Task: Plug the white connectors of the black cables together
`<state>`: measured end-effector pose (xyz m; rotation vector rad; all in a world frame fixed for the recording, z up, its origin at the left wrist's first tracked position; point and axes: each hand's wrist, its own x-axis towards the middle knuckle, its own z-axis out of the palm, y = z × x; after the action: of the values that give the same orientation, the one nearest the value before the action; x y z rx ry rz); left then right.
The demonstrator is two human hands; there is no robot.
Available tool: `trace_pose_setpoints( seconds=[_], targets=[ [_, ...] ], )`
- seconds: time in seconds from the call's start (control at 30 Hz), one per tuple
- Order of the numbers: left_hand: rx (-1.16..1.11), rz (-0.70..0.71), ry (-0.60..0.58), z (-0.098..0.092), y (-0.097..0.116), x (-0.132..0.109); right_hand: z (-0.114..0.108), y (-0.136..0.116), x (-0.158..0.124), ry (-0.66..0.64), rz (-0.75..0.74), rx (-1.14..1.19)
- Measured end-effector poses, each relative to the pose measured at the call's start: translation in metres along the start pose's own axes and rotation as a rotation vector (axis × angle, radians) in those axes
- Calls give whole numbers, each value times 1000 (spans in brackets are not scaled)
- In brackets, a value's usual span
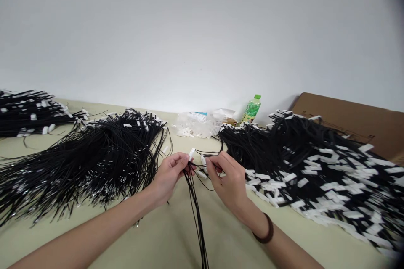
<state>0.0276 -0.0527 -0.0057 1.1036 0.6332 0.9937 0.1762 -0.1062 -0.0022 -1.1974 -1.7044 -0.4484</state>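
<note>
My left hand (172, 172) is closed on a bundle of thin black wires (196, 214), which hangs down toward the near edge of the view. A white connector (192, 154) sticks up between its thumb and forefinger. Close by on the right, my right hand (229, 178) is pinched, its fingertips at a thin black wire beside another white piece (203, 160). The exact grip there is partly hidden by the fingers. One more white connector (201, 174) shows below, between the two hands.
A heap of black wires (116, 147) with shiny tips lies left; another bundle (28, 111) sits farther left. On the right spreads a pile of wires with white connectors (341, 180). Behind are a clear plastic bag (198, 125), a green-capped bottle (251, 109) and cardboard (344, 117).
</note>
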Motion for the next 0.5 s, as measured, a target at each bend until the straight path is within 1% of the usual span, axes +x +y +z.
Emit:
trace_pose_setpoints(
  seconds=[0.17, 0.3, 0.5],
  targets=[
    [46, 36, 0, 0, -1, 0, 0, -2, 0, -51, 24, 3],
    [81, 49, -2, 0, -1, -1, 0, -4, 0, -69, 11, 3],
    [135, 68, -20, -1, 1, -1, -1, -4, 0, -93, 30, 19]
  ],
)
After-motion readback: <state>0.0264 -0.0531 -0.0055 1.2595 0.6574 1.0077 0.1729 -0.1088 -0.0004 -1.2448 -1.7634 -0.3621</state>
